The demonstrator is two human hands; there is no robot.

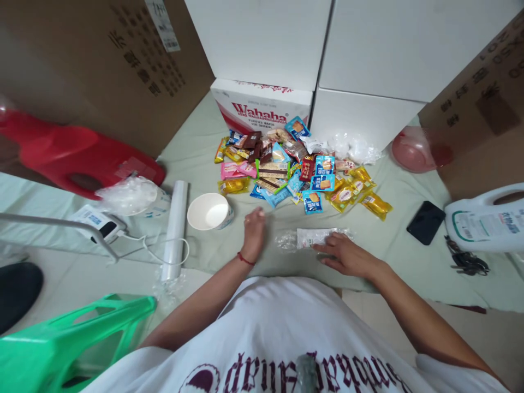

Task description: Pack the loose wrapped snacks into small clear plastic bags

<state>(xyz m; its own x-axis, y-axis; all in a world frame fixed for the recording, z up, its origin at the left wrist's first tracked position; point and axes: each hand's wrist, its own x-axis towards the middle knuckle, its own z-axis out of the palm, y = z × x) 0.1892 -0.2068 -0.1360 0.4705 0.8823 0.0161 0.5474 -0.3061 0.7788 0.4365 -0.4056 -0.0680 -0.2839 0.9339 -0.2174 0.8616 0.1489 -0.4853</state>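
Note:
My left hand (254, 232), with a red string bracelet at the wrist, is closed above the cloth between a white paper bowl (210, 212) and a white wrapped packet (314, 238). Its curled fingers hide whatever may be in them. Fingers outstretched, my right hand (346, 252) rests on the right part of that packet, which lies flat in clear crinkled plastic. Beyond both hands is a heap of small wrapped snacks, among them blue biscuit packets (322, 183), yellow-wrapped snacks (344, 195), a pink packet (237, 170) and a green-edged wafer packet (273, 170).
Behind the snacks stand a Wahaha carton (262, 106) and white boxes. To the left are a plastic film roll (174, 229), a red jug (85, 153) and a green stool (82, 338). A phone (426, 222), keys (469, 261) and a white jug (487, 221) lie right.

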